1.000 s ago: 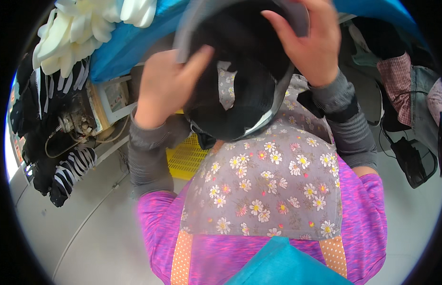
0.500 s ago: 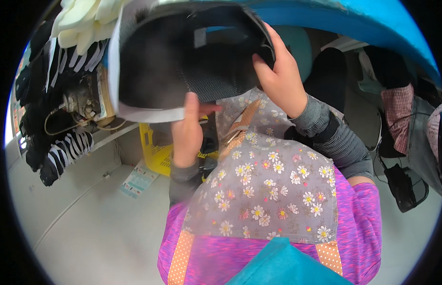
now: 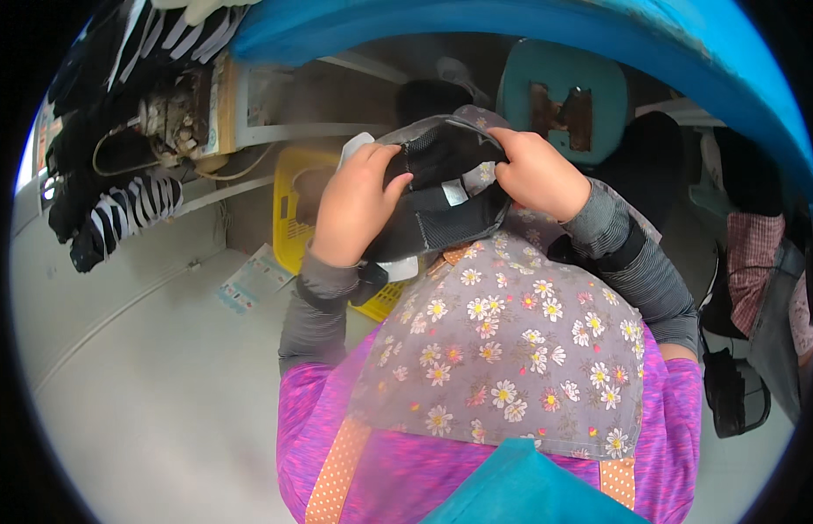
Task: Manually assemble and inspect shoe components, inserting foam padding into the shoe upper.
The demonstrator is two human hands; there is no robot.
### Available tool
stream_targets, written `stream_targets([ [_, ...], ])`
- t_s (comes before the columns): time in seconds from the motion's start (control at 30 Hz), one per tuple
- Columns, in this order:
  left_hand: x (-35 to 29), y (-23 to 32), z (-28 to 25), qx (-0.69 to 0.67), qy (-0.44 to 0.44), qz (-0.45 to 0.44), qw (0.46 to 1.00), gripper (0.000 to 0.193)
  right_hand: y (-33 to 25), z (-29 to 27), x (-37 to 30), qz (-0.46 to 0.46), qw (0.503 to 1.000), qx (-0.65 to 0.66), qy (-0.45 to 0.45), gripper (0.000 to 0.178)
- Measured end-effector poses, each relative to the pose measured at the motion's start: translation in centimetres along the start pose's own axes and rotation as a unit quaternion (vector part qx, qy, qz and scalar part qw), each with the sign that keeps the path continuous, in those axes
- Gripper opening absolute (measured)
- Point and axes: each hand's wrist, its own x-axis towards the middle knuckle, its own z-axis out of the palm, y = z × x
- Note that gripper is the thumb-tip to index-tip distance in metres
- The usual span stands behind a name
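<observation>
Black fabric piece [image 3: 463, 225] in both hands, held up off the blue surface [image 3: 398, 24], over the far end of the floral apron [image 3: 511, 349]. Left hand [image 3: 356, 199]: fingers clamped on its left edge, thumb on top; underside of grip hidden. Right hand [image 3: 539, 175]: fingers clamped on its right edge, thumb at the opening.

Progress: light stitch lines run across the dark cloth, so some sewing looks done. Piece still in hand, not set down; what's left, can't tell. Yellow basket [image 3: 286, 188] just beyond on the left; contents unclear. Striped pieces [image 3: 140, 214] hang further left, near a machine part [image 3: 172, 122].

Labels: white tag [image 3: 455, 192] inside the piece, no print legible. Printed sheet [image 3: 252, 281] on floor, coloured blocks, text too small. No brand readable.
</observation>
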Motion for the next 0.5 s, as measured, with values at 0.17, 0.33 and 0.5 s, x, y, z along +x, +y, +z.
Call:
stream_targets([
  [0.17, 1.2, 0.6, 3.2, 0.090, 0.116, 0.024, 0.989, 0.036, 1.1, -0.6, 0.5, 0.146, 0.985, 0.051, -0.072, 0.039],
  [0.33, 2.1, -0.6, 3.9, 0.120, 0.116, 0.010, 0.986, 0.040, 1.9, -0.3, 0.8, 0.156, 0.983, 0.028, -0.089, 0.037],
  [0.5, 2.0, 0.7, 4.6, 0.141, -0.104, -0.101, 0.979, 0.025, 3.0, 0.4, 1.5, 0.152, 0.984, 0.010, -0.091, 0.040],
])
